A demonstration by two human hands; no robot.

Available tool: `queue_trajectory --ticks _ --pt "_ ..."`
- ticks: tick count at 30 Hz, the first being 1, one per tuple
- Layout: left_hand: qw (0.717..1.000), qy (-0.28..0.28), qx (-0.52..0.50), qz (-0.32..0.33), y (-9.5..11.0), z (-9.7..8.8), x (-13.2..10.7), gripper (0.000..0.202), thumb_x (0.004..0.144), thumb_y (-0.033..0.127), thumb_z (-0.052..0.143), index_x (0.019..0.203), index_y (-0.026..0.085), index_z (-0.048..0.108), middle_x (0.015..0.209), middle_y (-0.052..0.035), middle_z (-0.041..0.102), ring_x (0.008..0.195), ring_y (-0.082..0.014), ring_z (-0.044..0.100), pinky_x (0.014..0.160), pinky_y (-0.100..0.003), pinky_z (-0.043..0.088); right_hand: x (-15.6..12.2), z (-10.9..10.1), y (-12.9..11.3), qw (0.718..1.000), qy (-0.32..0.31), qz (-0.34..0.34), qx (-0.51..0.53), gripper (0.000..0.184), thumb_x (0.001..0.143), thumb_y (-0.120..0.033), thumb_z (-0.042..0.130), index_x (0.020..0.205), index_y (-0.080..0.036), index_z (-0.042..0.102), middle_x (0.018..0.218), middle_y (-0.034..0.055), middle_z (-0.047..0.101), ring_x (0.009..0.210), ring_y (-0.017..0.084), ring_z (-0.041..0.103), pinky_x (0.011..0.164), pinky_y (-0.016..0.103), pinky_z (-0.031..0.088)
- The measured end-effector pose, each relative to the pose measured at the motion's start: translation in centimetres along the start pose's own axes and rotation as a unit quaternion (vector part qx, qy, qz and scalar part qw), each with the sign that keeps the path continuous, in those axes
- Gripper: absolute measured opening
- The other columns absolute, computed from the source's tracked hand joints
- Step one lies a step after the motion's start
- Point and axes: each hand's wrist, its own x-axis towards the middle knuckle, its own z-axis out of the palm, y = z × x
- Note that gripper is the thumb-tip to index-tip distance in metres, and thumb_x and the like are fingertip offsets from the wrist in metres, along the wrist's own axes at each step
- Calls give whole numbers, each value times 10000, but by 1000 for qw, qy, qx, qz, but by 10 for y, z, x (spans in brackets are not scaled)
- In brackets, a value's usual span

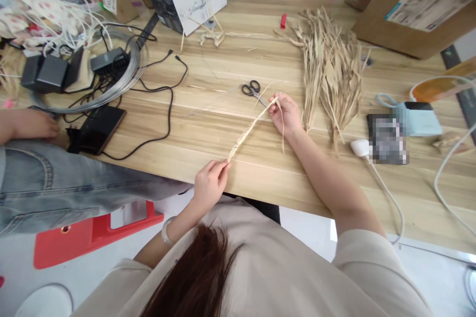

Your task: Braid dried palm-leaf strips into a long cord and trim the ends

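A thin braided straw cord [248, 132] stretches slantwise over the wooden table [230, 109]. My left hand [210, 183] pinches its near end at the table's front edge. My right hand [285, 115] is closed on its far end, where loose straw strands hang down from the fingers. A pile of dried straw leaves [330, 69] lies just right of my right hand. Black-handled scissors [252, 89] rest on the table a little behind the cord.
Another person's hand [31, 124] and denim-clad leg [74, 183] are at the left, by a black phone [100, 128], cables and a wire coil [111, 84]. Cardboard boxes [409, 5] stand at the back. A blue device [420, 118] and white cables lie at the right.
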Motion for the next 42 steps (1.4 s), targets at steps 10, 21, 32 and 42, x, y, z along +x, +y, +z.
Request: queue_trajectory --ticks 10,21,32,42 --pt "740 -140 -504 -422 9 -10 22 331 589 383 801 707 119 640 608 -11 649 395 -36 485 380 -153 368 -3 4 -11 995 22 54 78 130 814 -278 656 762 -238 543 687 -111 610 459 17 484 477 161 470" --pt "678 -158 -538 -474 20 -11 22 335 563 310 831 742 114 626 597 1 639 450 -56 562 418 -144 442 1 1 -10 997 48 23 60 148 847 -285 616 733 -253 527 654 -113 591 450 28 478 525 182 499" --pt "953 -96 -229 -172 17 -13 -3 251 683 329 745 805 137 640 730 -39 662 584 -104 609 546 -207 522 7 -7 -9 994 76 26 68 167 873 -280 572 717 -246 521 619 -95 579 447 49 475 534 191 500" --pt "984 -54 -147 -86 11 -7 -20 239 865 265 530 1029 161 669 952 -92 724 796 -165 698 745 -278 574 8 -10 -8 995 55 19 87 186 857 -291 601 704 -243 508 600 -103 556 446 44 477 551 194 514"
